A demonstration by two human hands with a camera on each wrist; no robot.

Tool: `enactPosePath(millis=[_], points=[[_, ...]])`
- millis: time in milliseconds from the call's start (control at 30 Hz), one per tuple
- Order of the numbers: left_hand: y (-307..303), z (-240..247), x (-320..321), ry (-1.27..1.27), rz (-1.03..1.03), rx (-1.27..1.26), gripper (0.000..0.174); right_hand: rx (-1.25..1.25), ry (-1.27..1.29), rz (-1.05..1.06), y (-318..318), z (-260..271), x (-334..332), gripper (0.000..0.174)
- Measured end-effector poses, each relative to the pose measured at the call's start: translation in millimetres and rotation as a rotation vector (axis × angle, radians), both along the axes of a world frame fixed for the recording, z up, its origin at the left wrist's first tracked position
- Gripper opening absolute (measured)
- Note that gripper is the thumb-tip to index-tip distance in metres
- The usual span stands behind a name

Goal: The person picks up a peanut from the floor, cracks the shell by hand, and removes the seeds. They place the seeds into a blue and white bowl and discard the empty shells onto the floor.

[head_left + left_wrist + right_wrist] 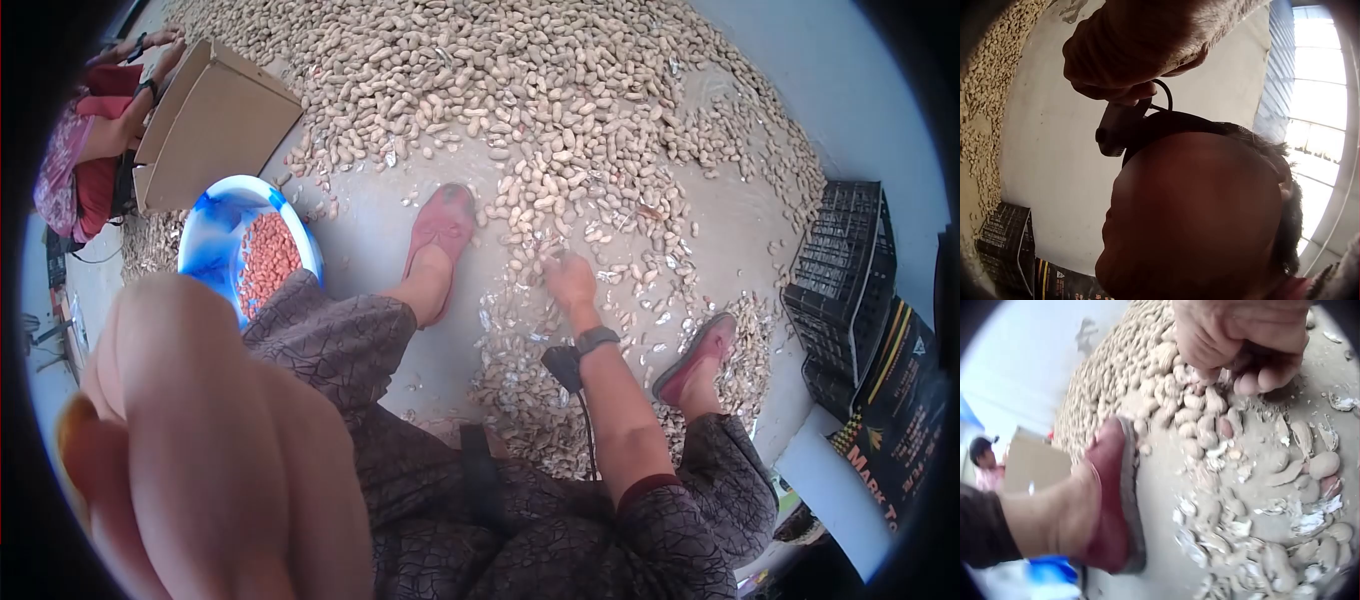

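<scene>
My left hand (1129, 53) is raised to my head in the left wrist view, its curled fingers gripping the small dark head camera (1116, 128) at the cap's front. In the head view the bent left arm (240, 440) looms large and blurred at lower left. Down at the floor, my right hand (570, 280) sits low at the edge of the spread of unshelled peanuts (560, 120). Its fingers curl downward right over several peanuts (1200, 419) in the right wrist view; I cannot tell whether they hold one. Broken shells (1304, 519) lie around it.
A blue and white tub (215, 225) with shelled red peanuts (268, 262) stands left of my red shoe (440, 235). Behind it are a cardboard box (215, 125) and another person (95, 160). Black crates (840, 270) stand at right, near the wall.
</scene>
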State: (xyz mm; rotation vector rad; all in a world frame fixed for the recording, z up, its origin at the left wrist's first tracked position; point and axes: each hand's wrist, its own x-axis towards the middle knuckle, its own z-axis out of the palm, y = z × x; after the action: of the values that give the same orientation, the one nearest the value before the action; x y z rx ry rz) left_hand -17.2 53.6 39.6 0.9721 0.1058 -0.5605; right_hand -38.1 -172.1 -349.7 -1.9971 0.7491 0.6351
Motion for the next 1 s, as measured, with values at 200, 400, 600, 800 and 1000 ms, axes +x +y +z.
enactPosePath(millis=[200, 400, 600, 800, 1000], points=[[1, -6, -5, -0.043, 0.037, -0.043, 0.025, -0.367, -0.170, 0.380, 22, 4, 8, 0.029], [-3, -6, -6, -0.033, 0.026, -0.037, 0.025, 0.852, 0.061, -0.387, -28, -18, -13, 0.016], [-2, -5, -5, -0.051, -0.021, -0.044, 0.026, 1.158, -0.053, -0.535, -35, 21, -16, 0.019], [-1, -1, -8, -0.045, 0.025, 0.015, 0.027, 0.111, -0.346, 0.254, 16, -8, 3, 0.017], [1, -2, -4, -0.020, -0.010, 0.012, 0.027, -0.393, -0.416, 0.730, 34, -4, 11, 0.020]])
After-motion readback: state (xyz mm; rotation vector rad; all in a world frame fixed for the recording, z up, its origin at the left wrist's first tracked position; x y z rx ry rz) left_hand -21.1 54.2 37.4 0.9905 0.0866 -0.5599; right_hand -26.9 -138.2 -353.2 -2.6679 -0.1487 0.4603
